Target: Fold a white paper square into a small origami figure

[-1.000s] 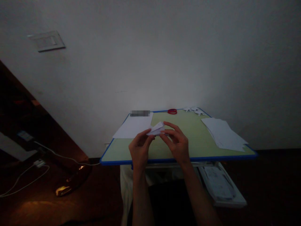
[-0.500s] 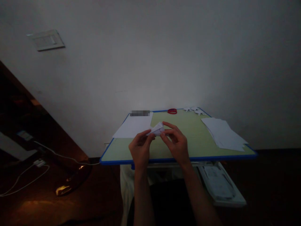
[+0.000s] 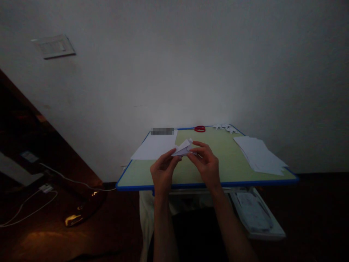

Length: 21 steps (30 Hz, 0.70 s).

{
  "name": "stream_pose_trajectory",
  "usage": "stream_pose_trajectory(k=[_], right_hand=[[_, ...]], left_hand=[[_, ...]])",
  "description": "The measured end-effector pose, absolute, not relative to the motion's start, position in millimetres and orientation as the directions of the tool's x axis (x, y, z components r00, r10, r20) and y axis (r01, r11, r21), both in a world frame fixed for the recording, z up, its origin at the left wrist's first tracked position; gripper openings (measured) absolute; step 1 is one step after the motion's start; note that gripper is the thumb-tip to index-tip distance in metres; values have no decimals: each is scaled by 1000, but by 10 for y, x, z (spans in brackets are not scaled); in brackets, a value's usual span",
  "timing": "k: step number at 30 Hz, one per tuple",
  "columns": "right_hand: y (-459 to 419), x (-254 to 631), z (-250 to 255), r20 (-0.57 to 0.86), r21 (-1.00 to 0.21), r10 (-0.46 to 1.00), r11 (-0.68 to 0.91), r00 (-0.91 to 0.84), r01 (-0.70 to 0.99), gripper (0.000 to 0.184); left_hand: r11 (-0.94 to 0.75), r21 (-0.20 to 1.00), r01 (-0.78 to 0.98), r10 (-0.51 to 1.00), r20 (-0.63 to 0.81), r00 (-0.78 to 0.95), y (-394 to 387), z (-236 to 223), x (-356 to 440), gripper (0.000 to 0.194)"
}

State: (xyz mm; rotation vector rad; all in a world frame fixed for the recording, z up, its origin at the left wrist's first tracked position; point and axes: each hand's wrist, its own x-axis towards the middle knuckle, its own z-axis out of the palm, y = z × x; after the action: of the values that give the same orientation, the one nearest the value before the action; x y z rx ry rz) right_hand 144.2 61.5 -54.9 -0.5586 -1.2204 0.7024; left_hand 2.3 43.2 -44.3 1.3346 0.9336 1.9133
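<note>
Folded paper (image 3: pixel 183 148) ctr of frame, above tabletop (image 3: pixel 218 160); L hand (image 3: pixel 163 170) pinches its left end, R hand (image 3: pixel 205 163) fingers its right end, both grips narrow. Upper ctr-right: red-handled scissors (image 3: pixel 200 128), small folded pcs (image 3: pixel 225 127) beyond. Sheet stack (image 3: pixel 259 154) ctr-right; white sheet (image 3: pixel 157 146) left of hands. Open drawer (image 3: pixel 255 214) lower right. Wall plate (image 3: pixel 54 46) upper left.

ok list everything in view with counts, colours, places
folded paper: 1, white, in hands
flat paper: 1+, white, table's left
sheets: several, white, table's right
folded pieces: several, white, far right
scissors: 1, red handles, far edge
blurred strip: 1, grey, far left
table: 1, green, blue-rimmed, centre
tray: 1, white, under table
wall plate: 1, pale, upper left
cables: several, white, lower left
wall: 1, grey, behind
floor: 1, dark, below
left hand, right hand: 2, bare, centre
</note>
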Motion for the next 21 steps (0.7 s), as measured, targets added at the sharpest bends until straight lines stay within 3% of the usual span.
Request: stream_pose_trajectory(k=[21], right_hand=[[608,1431,-535,548,-782,810,585,210,-216,15]], left_hand=[[-540,841,-29,805,507,-307,451,-462,-6,30]])
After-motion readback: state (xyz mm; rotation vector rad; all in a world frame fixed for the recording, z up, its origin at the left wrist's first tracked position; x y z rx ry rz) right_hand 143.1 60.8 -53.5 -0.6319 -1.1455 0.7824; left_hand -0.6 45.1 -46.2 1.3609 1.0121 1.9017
